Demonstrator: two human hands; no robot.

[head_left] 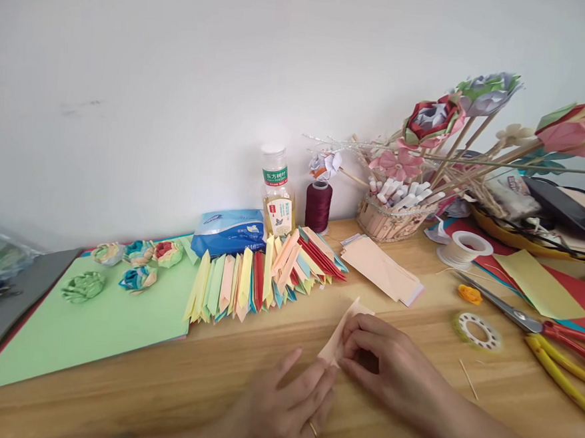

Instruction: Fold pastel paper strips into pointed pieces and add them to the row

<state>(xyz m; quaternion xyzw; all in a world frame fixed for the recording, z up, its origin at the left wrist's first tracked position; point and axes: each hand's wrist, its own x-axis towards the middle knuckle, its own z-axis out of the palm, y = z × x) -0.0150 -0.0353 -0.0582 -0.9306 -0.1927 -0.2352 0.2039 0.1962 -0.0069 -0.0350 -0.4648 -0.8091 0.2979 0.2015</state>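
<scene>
A small peach paper strip [335,339], partly folded and slanted, lies between my two hands on the wooden table. My right hand [387,362] pinches its right edge, thumb and fingers curled together. At the lower end of the strip, the fingertips of my left hand [292,402] grip the paper, with one finger held apart and a ring on another. Behind my hands is a row of folded paper pieces [242,282] in yellow, green, peach, red and blue. A stack of flat peach paper strips [382,268] rests just beyond my right hand.
Left, paper rosettes [138,278] sit on green sheets [114,333]. A tissue pack [229,231], bottle [278,198] and thread spool [318,207] stand by the wall. Right are a flower basket [395,219], scissors [526,320], tape roll [479,331], white spool [464,250] and thin stick [469,379].
</scene>
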